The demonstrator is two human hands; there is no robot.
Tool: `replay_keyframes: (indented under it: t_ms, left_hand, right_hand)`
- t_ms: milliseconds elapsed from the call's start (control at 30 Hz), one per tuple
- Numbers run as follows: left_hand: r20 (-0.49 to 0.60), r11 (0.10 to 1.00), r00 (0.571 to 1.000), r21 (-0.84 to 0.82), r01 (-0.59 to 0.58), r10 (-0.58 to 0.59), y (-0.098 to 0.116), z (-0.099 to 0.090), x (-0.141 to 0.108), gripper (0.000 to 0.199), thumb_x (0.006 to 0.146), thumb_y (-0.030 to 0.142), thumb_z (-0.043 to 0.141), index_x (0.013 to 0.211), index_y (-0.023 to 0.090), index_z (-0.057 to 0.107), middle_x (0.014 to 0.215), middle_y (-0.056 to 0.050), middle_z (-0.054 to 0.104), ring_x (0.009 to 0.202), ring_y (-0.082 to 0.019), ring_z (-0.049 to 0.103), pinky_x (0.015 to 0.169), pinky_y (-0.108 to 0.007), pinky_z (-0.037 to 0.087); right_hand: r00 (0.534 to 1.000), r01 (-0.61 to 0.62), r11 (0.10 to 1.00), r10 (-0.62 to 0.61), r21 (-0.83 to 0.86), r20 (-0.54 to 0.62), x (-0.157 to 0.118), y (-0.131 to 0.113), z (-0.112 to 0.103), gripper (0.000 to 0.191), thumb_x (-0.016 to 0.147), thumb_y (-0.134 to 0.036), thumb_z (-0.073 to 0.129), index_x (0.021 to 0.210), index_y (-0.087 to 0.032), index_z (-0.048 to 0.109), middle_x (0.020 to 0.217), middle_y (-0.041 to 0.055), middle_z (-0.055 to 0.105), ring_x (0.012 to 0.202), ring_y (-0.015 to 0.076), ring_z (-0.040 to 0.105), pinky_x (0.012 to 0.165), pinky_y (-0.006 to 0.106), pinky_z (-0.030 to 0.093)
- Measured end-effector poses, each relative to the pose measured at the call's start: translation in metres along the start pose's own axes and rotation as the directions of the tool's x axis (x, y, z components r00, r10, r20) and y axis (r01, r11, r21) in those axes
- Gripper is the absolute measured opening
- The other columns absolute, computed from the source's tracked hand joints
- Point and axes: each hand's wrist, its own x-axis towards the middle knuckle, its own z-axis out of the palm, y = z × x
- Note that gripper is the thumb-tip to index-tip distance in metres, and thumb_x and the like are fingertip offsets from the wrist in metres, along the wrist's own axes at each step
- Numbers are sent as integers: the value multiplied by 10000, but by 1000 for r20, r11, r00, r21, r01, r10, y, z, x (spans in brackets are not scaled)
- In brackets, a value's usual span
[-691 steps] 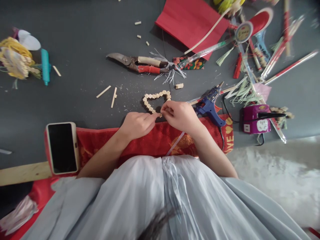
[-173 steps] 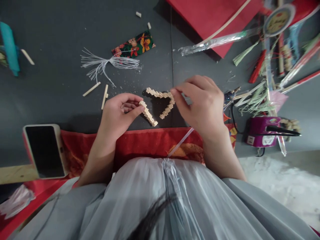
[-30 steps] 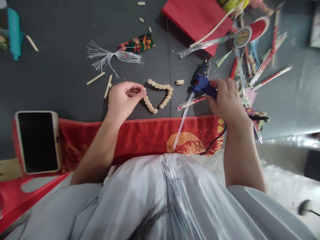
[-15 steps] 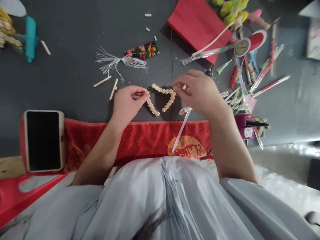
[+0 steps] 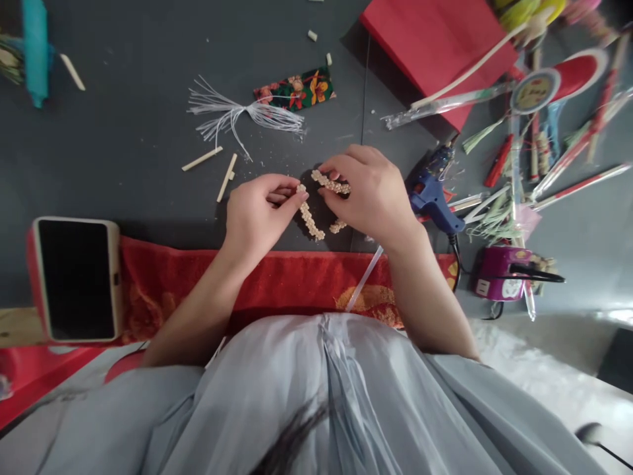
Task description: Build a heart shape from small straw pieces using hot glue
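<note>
A cream, bumpy braided strip [image 5: 312,221] slants down from the fingertips of my left hand [image 5: 260,210], which pinches its upper end. My right hand [image 5: 370,191] is closed over a second cream braided strip [image 5: 330,183], thumb below and fingers above. This second strip bends. Its upper arm and a short lower end show, while the bend is hidden behind my right hand. The two strips are close to each other, with a small gap between their upper ends. Just right of my right hand lies a blue glue gun [image 5: 431,194].
Left of centre lie a white wire bundle [image 5: 247,113], floral cloth [image 5: 297,90] and cut sticks [image 5: 226,178]. A phone [image 5: 76,278] rests on a red towel [image 5: 277,280]. At right are a red box [image 5: 435,53], a ribbon spool [image 5: 537,91] and a purple power socket [image 5: 502,272].
My right hand has moved left onto the bent strip, uncovering the glue gun. My left hand keeps its pinch on the other strip. The view has shifted slightly.
</note>
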Motion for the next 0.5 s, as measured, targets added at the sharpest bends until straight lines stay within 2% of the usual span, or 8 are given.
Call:
replay_keyframes:
  t_ms: [200,300,500]
  left_hand:
    - [15,1000,1000,4,24,-25,10,-1,-3,193,804,322,744,948,193,755,840,-14,767,740,-125,712,711,-214,584]
    - [27,999,998,19,48,-48,13,-1,-4,183,818,323,746,961,209,752,890,-11,777,784,-135,725,759,-226,599]
    - [39,997,998,55,46,-48,18,-3,-5,176,847,367,738,972,243,740,940,8,784,822,-132,733,779,-226,603]
  right_hand:
    - [1000,-1,1000,0,10,8,-7,-2,6,239,954,-222,463,1135,-238,618,1076,113,644,1063,271,603,938,429,506]
    - [1000,0,999,0,45,10,-10,-3,5,253,979,-236,431,1157,-249,611,1090,114,628,1074,270,599,957,439,502]
    - [1000,-11,997,11,78,-1,-11,-9,5,307,1006,-243,369,1161,-236,634,1073,111,615,1063,265,602,932,448,522]
